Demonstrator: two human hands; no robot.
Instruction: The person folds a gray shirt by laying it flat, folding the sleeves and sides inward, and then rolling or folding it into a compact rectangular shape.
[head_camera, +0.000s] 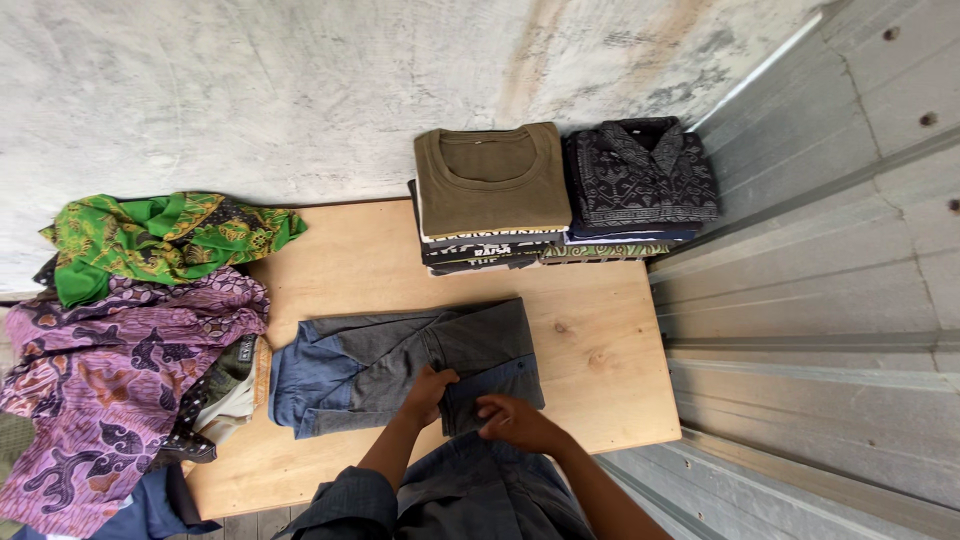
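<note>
Left hand (432, 388) presses flat on the grey shirt (400, 365), lower centre of the desk (600, 340); right hand (520, 420) pinches its hem. Keep edges aligned, fold taut.

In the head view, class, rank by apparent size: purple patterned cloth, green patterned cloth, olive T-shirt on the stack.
1. purple patterned cloth
2. green patterned cloth and olive T-shirt: look alike, so unranked.
</note>
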